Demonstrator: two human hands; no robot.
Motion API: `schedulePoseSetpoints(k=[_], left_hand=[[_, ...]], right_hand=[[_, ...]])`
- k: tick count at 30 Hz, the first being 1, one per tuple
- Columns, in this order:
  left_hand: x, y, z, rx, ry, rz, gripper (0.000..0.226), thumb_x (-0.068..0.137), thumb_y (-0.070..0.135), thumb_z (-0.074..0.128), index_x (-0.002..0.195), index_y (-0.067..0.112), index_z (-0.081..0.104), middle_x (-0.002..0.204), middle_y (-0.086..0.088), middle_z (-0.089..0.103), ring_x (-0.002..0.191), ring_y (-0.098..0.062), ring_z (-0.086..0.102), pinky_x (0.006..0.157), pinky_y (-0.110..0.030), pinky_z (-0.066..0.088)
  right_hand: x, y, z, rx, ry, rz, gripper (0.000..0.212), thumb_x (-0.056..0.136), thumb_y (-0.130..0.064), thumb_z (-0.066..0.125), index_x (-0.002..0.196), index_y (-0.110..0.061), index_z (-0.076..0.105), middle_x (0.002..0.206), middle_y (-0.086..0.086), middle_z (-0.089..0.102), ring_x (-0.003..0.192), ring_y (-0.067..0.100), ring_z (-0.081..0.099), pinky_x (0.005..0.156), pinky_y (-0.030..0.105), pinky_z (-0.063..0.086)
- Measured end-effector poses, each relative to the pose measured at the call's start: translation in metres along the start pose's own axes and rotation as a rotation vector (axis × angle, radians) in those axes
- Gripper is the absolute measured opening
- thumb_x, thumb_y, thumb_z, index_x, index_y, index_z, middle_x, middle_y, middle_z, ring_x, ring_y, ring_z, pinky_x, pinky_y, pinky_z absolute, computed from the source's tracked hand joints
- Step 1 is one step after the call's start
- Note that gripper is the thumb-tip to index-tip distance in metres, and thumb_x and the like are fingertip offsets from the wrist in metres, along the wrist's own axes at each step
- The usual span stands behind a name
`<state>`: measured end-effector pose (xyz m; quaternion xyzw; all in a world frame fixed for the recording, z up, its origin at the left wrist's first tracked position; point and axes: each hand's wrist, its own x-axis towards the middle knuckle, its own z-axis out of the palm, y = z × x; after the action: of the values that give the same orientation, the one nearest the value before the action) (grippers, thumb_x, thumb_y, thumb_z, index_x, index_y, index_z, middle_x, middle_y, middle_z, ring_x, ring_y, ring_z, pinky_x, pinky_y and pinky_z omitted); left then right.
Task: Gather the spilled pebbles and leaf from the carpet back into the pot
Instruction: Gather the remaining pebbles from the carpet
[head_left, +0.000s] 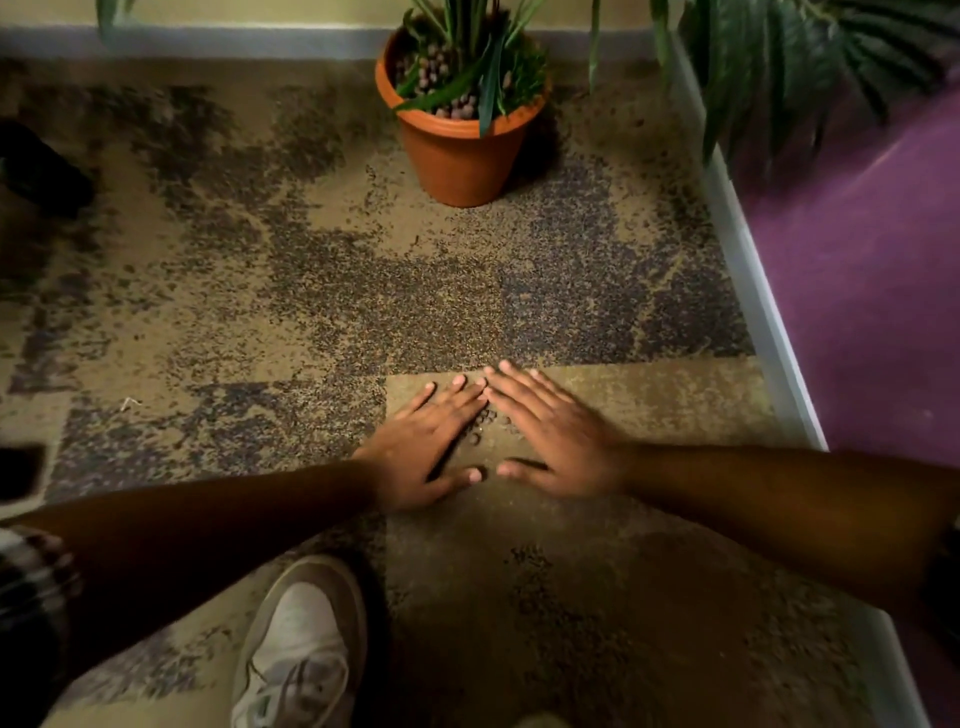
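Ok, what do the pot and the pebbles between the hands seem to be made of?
The pot looks like orange-brown plastic or glazed terracotta: smooth, even colour, moulded rim band; which one is unclear. The pebbles look like matte brown fired-clay balls, small and rounded, matching those filling the pot, though they are small and dim here.

Carpeted corner of an indoor room, likely an office or lobby, though which one cannot be told.

The floor is patterned carpet (311, 270) laid in square tiles, mottled tan and dark, with a tile seam visible. A grey skirting (234, 44) runs under a yellowish wall (260, 10); a purple wall (883, 312) with a pale skirting meets it at right. A terracotta pot (460, 156) with a plant stands on the floor, palm fronds (810, 57) overhanging.
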<state>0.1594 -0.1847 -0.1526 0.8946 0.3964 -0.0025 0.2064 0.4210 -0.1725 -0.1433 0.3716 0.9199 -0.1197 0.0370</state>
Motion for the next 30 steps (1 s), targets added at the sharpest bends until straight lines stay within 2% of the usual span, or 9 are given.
schedulePoseSetpoints(k=[4,7,9,12,14,19,25,28,30], left_hand=[[-0.021,-0.006,-0.007,-0.043,-0.083,0.121,0.094,0.093,0.072,0.040,0.161,0.015,0.011,0.169,-0.004,0.010,0.156,-0.016,-0.002,0.127,-0.042,0.004],[-0.038,-0.019,-0.015,0.016,-0.183,0.249,0.100,0.089,0.076,0.042,0.161,0.015,0.010,0.169,-0.002,0.007,0.156,-0.016,-0.002,0.127,-0.040,0.002],[-0.044,-0.029,-0.018,0.062,-0.189,0.278,0.106,0.087,0.079,0.044,0.161,0.013,0.009,0.169,-0.004,0.002,0.156,-0.018,-0.002,0.126,-0.040,0.003],[-0.046,-0.036,-0.017,0.142,-0.129,0.245,0.113,0.085,0.082,0.042,0.161,0.007,0.006,0.169,-0.010,-0.004,0.156,-0.021,-0.005,0.126,-0.039,0.002],[-0.043,-0.029,-0.013,0.186,-0.087,0.205,0.110,0.089,0.080,0.038,0.160,0.003,0.004,0.168,-0.015,-0.005,0.156,-0.024,-0.004,0.127,-0.042,0.004],[-0.015,-0.002,-0.005,0.197,-0.024,0.021,0.103,0.095,0.076,0.023,0.158,0.000,-0.006,0.167,-0.018,-0.007,0.155,-0.026,-0.009,0.127,-0.042,0.003],[-0.006,0.020,0.013,0.064,0.030,-0.002,0.096,0.098,0.068,0.030,0.158,-0.004,0.005,0.166,-0.021,0.009,0.156,-0.028,0.005,0.126,-0.044,0.012],[-0.019,0.024,0.018,0.007,0.053,0.083,0.097,0.096,0.069,0.040,0.158,-0.002,0.015,0.165,-0.019,0.017,0.154,-0.027,0.016,0.126,-0.040,0.012],[-0.025,0.023,0.019,-0.003,0.061,0.128,0.101,0.092,0.073,0.044,0.158,0.001,0.018,0.164,-0.018,0.021,0.153,-0.026,0.022,0.125,-0.041,0.017]], right_hand=[[-0.009,-0.006,-0.001,0.047,-0.019,-0.130,0.093,0.096,-0.073,0.040,0.160,-0.008,0.022,0.170,0.012,0.014,0.159,0.024,0.003,0.127,0.046,0.015],[-0.021,0.004,-0.007,0.058,-0.080,-0.242,0.097,0.091,-0.077,0.045,0.160,-0.012,0.024,0.168,0.009,0.017,0.157,0.022,0.011,0.126,0.045,0.018],[-0.029,0.014,-0.010,-0.005,-0.063,-0.221,0.107,0.086,-0.083,0.045,0.161,-0.010,0.022,0.168,0.011,0.016,0.157,0.024,0.014,0.127,0.046,0.015],[-0.033,0.022,-0.010,-0.129,-0.090,-0.134,0.123,0.080,-0.092,0.038,0.162,-0.003,0.010,0.171,0.015,0.000,0.159,0.027,0.000,0.128,0.048,0.007],[-0.029,0.021,-0.009,-0.166,-0.114,-0.136,0.122,0.084,-0.091,0.031,0.161,-0.001,0.001,0.170,0.016,-0.009,0.158,0.027,-0.009,0.128,0.049,0.005],[-0.008,0.009,-0.005,-0.122,-0.071,-0.114,0.101,0.098,-0.075,0.025,0.161,0.000,-0.003,0.170,0.017,-0.007,0.158,0.026,-0.009,0.127,0.046,0.012],[-0.004,0.007,0.009,0.018,0.051,-0.240,0.057,0.106,-0.051,0.041,0.153,-0.019,0.041,0.161,0.015,0.036,0.152,0.031,0.030,0.123,0.045,0.028],[-0.009,0.010,0.018,0.025,0.129,-0.347,0.036,0.105,-0.035,0.050,0.136,-0.022,0.062,0.149,0.011,0.053,0.140,0.032,0.047,0.109,0.045,0.046],[-0.010,0.014,0.021,0.003,0.158,-0.407,0.030,0.103,-0.028,0.055,0.130,-0.021,0.066,0.143,0.008,0.058,0.135,0.031,0.053,0.103,0.043,0.050]])
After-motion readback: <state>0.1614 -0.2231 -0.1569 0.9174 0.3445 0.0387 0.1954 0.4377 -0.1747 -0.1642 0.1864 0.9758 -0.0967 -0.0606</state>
